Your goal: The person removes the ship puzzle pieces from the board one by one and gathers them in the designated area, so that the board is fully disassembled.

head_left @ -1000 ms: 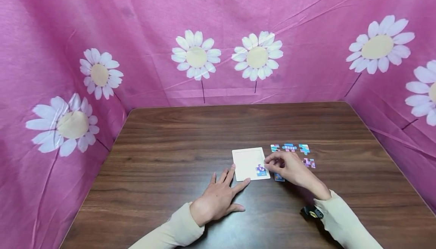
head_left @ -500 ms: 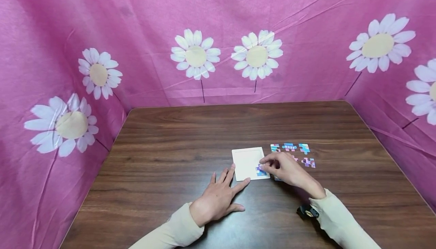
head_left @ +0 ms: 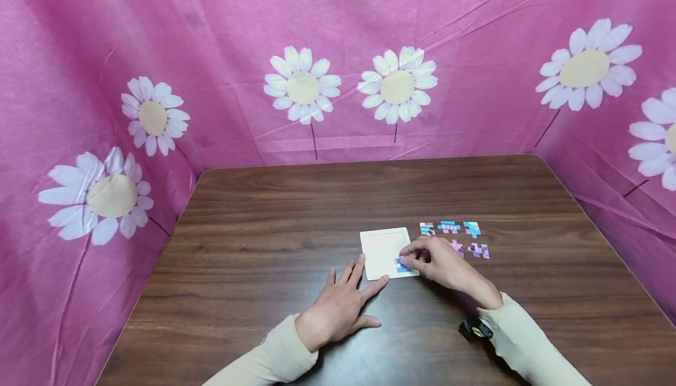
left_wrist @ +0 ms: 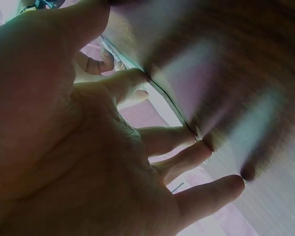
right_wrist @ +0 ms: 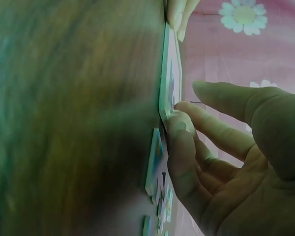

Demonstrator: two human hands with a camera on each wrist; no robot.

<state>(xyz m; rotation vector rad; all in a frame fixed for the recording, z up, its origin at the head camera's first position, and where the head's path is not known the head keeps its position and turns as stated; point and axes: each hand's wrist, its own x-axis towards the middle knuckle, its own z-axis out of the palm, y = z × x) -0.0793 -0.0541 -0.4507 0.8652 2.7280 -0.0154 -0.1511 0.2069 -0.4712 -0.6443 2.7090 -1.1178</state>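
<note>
My right hand (head_left: 440, 260) is over the right side of a square white puzzle tray (head_left: 379, 248). Thumb and index finger come together on a purple-and-blue jigsaw piece (head_left: 401, 266) in the tray's lower right corner and appear to pinch its edge; the fingertips cover part of it. In the right wrist view, the fingers bend down to the tray (right_wrist: 165, 73). My left hand (head_left: 340, 310) lies spread at the tray's lower left, its fingertips touching the left and near edges. The left wrist view shows those fingers (left_wrist: 187, 160) fairly straight, reaching down to the table.
Several loose jigsaw pieces (head_left: 449, 227) lie on the wooden table (head_left: 264, 216) right of the tray, partly behind my right hand. One thick piece (right_wrist: 154, 160) lies near the tray's edge. A pink cloth (head_left: 348, 10) with daisies hangs around the table.
My right hand has moved left onto the piece in the tray, and that piece has shifted slightly left. The left hand stays at the tray.
</note>
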